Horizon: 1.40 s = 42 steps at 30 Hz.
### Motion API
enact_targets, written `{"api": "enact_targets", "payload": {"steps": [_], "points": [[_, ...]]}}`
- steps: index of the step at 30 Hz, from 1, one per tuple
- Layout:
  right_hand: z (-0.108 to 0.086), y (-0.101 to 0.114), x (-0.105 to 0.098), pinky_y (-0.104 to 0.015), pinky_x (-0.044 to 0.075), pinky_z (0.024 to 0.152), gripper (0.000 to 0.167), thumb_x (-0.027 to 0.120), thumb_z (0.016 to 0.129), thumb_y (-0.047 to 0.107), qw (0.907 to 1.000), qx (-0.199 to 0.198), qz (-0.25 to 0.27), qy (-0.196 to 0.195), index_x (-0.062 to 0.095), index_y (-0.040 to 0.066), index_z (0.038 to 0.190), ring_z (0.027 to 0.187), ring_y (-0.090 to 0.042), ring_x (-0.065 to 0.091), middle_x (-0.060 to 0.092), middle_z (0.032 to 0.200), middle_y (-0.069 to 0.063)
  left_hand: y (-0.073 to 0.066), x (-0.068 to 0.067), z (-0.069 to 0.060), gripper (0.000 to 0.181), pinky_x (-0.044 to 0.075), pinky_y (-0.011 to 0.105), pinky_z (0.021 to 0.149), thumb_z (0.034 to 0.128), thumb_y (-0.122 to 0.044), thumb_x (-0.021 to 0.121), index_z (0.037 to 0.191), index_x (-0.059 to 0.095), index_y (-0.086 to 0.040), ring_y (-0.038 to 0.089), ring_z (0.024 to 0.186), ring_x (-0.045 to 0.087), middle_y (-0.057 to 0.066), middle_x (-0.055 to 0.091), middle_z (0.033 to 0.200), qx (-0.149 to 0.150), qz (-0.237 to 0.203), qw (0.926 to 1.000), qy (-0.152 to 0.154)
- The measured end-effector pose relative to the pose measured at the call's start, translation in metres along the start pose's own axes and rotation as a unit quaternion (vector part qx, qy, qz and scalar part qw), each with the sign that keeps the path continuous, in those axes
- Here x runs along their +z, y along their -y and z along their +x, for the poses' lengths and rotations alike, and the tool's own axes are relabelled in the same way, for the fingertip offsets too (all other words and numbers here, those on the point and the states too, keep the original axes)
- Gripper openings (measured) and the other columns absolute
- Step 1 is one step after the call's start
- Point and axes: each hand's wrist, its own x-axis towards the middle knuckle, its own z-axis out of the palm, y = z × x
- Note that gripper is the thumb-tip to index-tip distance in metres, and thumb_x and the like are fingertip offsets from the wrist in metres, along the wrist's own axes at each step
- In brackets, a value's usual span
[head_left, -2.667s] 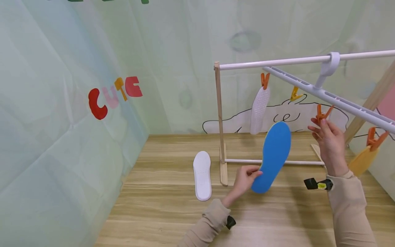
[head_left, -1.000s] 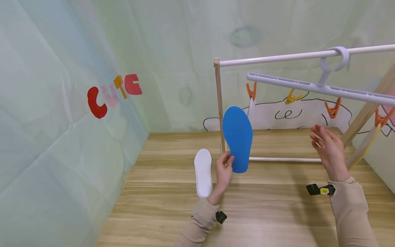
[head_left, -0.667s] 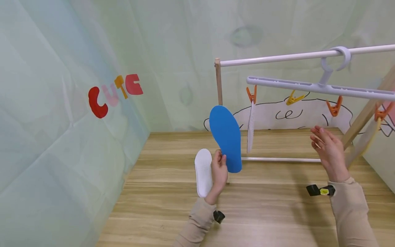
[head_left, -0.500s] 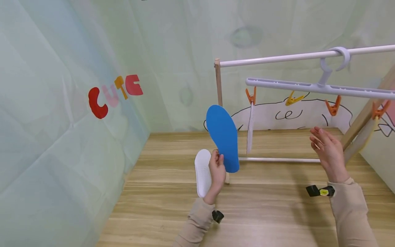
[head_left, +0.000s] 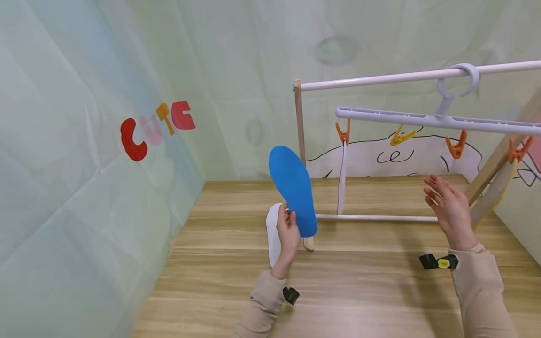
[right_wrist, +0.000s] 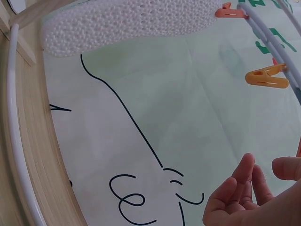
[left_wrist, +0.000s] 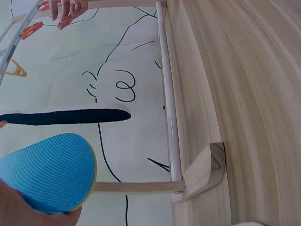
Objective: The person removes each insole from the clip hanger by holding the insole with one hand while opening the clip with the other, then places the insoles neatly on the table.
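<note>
My left hand [head_left: 288, 237] pinches a blue insole [head_left: 292, 185] by its side near the heel end, toe end up, in front of the rack's left post. Below it lies a white insole [head_left: 272, 234], partly covered by that hand. My right hand [head_left: 451, 213] hovers with nothing in it, fingers loosely extended, beneath a clip-hanger [head_left: 389, 115]. From the hanger's left orange clip [head_left: 343, 134] hangs a white insole [right_wrist: 131, 28] with a bumpy surface. Another orange clip [head_left: 457, 144] and a yellow clip [head_left: 401, 136] hold nothing.
A far-right orange clip [head_left: 520, 150] holds a yellow-edged insole [head_left: 494, 195]. The hanger hooks over a white rod [head_left: 380, 80] between wooden posts [head_left: 299, 122]. The rack's lower bar [head_left: 389, 218] runs above the wooden tabletop [head_left: 220, 291], with printed cloth behind and at left.
My left hand has carried the blue insole leftward, away from my right hand. My right hand has let go of the orange clip and dropped slightly. The hanger has swung round.
</note>
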Motion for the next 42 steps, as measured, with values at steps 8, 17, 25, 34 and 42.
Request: {"api": "enact_targets", "payload": {"steps": [8, 17, 25, 34, 42], "points": [[-0.001, 0.0, 0.001, -0.022, 0.047, 0.063, 0.016, 0.055, 0.087, 0.013, 1.0, 0.007, -0.004, 0.002, 0.064, 0.006, 0.098, 0.074, -0.013, 0.062, 0.069, 0.09, -0.002, 0.005, -0.013, 0.004, 0.013, 0.034, 0.017, 0.054, 0.0845, 0.014, 0.042, 0.096, 0.047, 0.014, 0.023, 0.061, 0.045, 0.033, 0.052, 0.074, 0.01, 0.01, 0.9999, -0.004], [-0.004, -0.001, -0.001, -0.022, 0.047, 0.064, 0.016, 0.055, 0.086, 0.015, 0.9998, 0.012, -0.014, 0.0, 0.062, 0.007, 0.099, 0.076, -0.013, 0.06, 0.069, 0.091, 0.0, 0.055, -0.021, 0.015, 0.016, 0.041, 0.023, 0.057, 0.0848, 0.01, 0.045, 0.099, 0.052, 0.007, 0.022, 0.066, 0.054, 0.024, 0.059, 0.076, 0.005, 0.015, 0.9998, -0.012], [-0.004, -0.003, -0.001, -0.021, 0.046, 0.064, 0.016, 0.056, 0.086, 0.018, 0.9993, 0.023, -0.028, -0.01, 0.062, 0.009, 0.098, 0.075, -0.011, 0.059, 0.069, 0.09, 0.001, 0.145, -0.023, 0.031, 0.02, 0.044, 0.027, 0.056, 0.0878, -0.01, 0.053, 0.107, 0.054, -0.004, 0.019, 0.068, 0.056, 0.012, 0.061, 0.075, -0.023, 0.018, 0.9995, 0.009], [-0.005, -0.005, 0.0, -0.021, 0.046, 0.064, 0.014, 0.056, 0.086, 0.017, 0.9991, 0.028, -0.03, -0.009, 0.062, 0.009, 0.096, 0.075, -0.011, 0.059, 0.069, 0.089, 0.002, 0.238, -0.024, 0.051, 0.019, 0.043, 0.022, 0.053, 0.0846, -0.016, 0.059, 0.103, 0.056, -0.013, 0.008, 0.062, 0.056, 0.002, 0.062, 0.068, 0.014, 0.077, 0.9968, 0.019], [-0.007, -0.006, -0.002, -0.021, 0.046, 0.065, 0.014, 0.053, 0.088, 0.017, 0.9985, 0.041, -0.035, -0.009, 0.063, 0.01, 0.095, 0.075, -0.011, 0.059, 0.069, 0.089, 0.003, 0.141, -0.027, 0.033, 0.01, 0.045, 0.022, 0.057, 0.0844, -0.004, 0.057, 0.094, 0.058, -0.003, 0.017, 0.068, 0.06, 0.018, 0.064, 0.074, -0.071, 0.124, 0.9897, 0.01]]}}
